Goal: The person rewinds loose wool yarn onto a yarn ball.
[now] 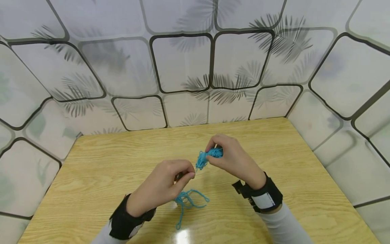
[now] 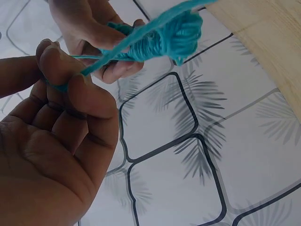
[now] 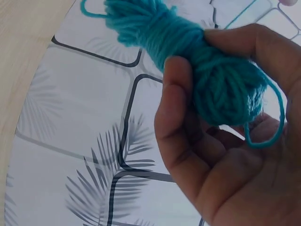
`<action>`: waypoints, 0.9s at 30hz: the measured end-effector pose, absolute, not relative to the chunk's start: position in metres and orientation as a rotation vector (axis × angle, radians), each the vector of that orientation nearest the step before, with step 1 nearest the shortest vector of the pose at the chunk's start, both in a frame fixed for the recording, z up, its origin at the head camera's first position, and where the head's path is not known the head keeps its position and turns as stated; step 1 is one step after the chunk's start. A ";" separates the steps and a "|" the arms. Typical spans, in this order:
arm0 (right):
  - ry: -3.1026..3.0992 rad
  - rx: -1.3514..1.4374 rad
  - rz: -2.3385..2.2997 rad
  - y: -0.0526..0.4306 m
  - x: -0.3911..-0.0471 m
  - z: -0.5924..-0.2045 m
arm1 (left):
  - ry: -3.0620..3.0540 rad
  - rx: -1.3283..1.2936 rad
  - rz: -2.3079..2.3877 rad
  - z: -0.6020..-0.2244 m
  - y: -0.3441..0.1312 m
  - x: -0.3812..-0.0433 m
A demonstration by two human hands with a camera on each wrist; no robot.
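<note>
Above the table my right hand [image 1: 230,157] grips a small skein of blue yarn [image 1: 201,160], thumb and fingers round its wrapped middle. In the right wrist view the skein [image 3: 174,40] bulges at both ends, and a loose loop hangs by the palm. My left hand [image 1: 172,178], lower and to the left, pinches a yarn strand [image 2: 141,32] between thumb and fingertips. That strand runs between the left fingertips and the skein in the head view. Below the left hand, a loose tangle of the same yarn [image 1: 186,199] lies on the table, partly hidden by that hand.
A wood-grain table [image 1: 122,152] spreads under both hands. Behind it and at both sides stand pale wall panels [image 1: 182,64] printed with dark outlines and leaves. Black straps [image 1: 266,195] wrap both wrists over light sleeves.
</note>
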State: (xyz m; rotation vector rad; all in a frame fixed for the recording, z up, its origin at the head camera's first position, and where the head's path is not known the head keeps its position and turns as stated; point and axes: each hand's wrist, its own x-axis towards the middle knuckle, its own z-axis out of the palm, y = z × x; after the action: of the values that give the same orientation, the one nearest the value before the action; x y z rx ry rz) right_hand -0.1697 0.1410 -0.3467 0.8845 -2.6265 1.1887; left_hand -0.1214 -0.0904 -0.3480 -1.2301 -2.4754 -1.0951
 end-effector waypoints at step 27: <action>-2.063 1.171 2.124 0.143 -0.165 -0.338 | -2.620 -1.217 -1.066 -0.366 -0.085 -0.133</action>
State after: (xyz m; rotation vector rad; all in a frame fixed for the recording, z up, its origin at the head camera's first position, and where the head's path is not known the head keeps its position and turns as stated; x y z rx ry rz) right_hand -0.1654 0.1434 -0.3382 1.1712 -2.0632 2.1245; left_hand -0.1333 -0.0846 -0.3663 -1.2174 -2.6202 -1.0659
